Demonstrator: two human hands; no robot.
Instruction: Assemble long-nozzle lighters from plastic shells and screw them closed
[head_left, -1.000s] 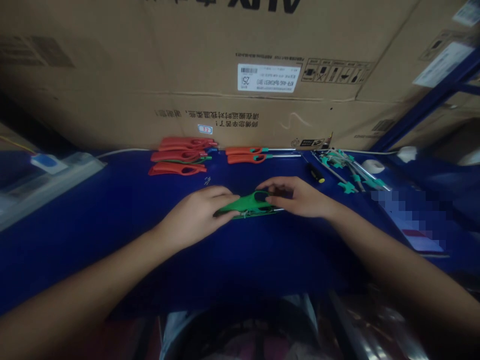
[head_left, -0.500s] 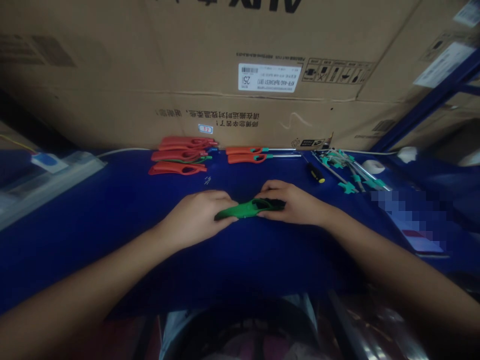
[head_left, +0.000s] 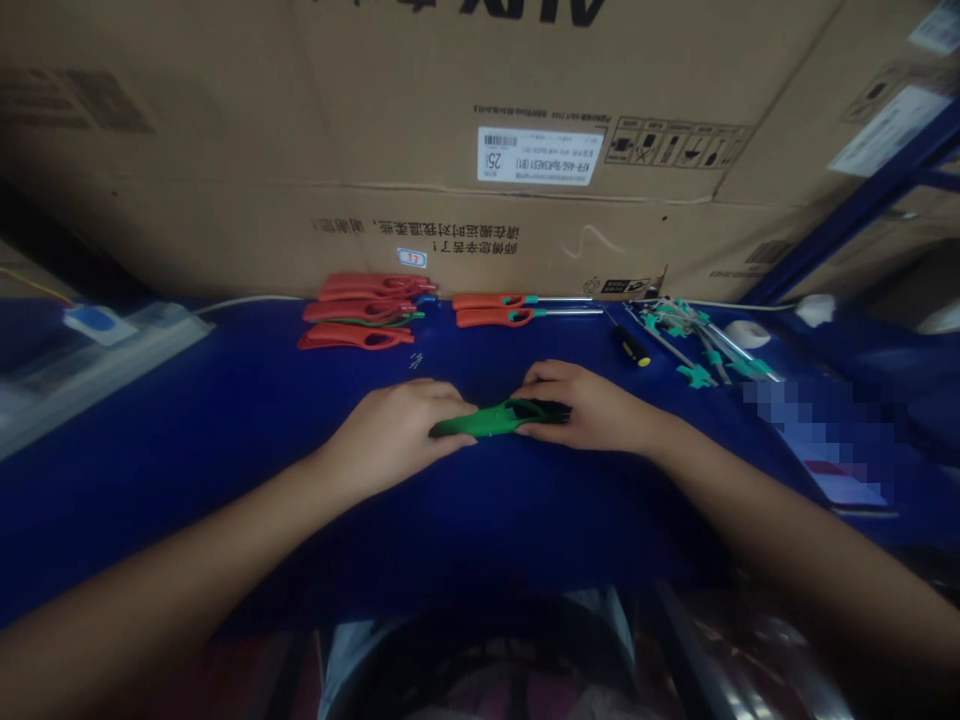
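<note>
Between my hands, just over the blue table (head_left: 480,540), is a green lighter handle (head_left: 491,420) with an open trigger loop; no metal tube shows on it. My left hand (head_left: 409,430) pinches its left end between thumb and fingers. My right hand (head_left: 577,408) grips the trigger-loop end, and its fingers hide the tip. Beyond my left hand lies a pile of red lighter handles (head_left: 356,337) with a green one among them. Two orange lighters with metal tubes (head_left: 491,317) lie beyond the green handle. A few tiny pins or screws (head_left: 416,361) are near my left hand.
A black and yellow screwdriver (head_left: 630,345) lies right of the orange lighters. Farther right is a heap of metal tubes with teal parts (head_left: 694,345). A large cardboard box (head_left: 262,130) walls off the back. A plastic bag (head_left: 142,350) is at the left, a partly blurred phone-like object (head_left: 840,465) at the right.
</note>
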